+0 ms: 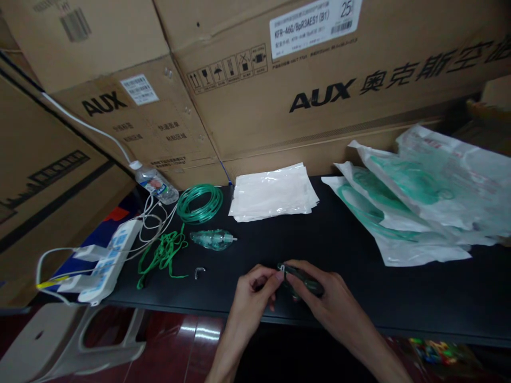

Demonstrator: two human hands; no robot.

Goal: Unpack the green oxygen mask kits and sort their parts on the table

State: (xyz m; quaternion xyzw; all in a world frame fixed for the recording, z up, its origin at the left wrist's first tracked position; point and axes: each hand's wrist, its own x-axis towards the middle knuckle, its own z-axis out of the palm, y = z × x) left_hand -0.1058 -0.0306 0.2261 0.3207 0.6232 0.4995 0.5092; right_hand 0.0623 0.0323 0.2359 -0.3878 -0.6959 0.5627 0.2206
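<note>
Near the table's front edge, my right hand (315, 284) is closed around a dark green see-through plastic piece (309, 283), thumb on top. My left hand (259, 284) pinches its left end, where a small pale, shiny bit shows. My fingers cover much of the piece, so its full shape is hidden. To the left lie a small clear bent connector (199, 272), a tangle of green elastic strap (165, 252) and a green see-through plastic part (211, 239) with a white nozzle. Behind them is a coil of green tubing (199, 204).
White flat packets (273, 192) lie at the back middle. Several bagged green sets (403, 207) are piled at right. A power strip (112, 260) with white cables and a plastic bottle (155, 183) are at left. Large cartons (255, 117) wall off the back; a stool (51, 340) stands below left.
</note>
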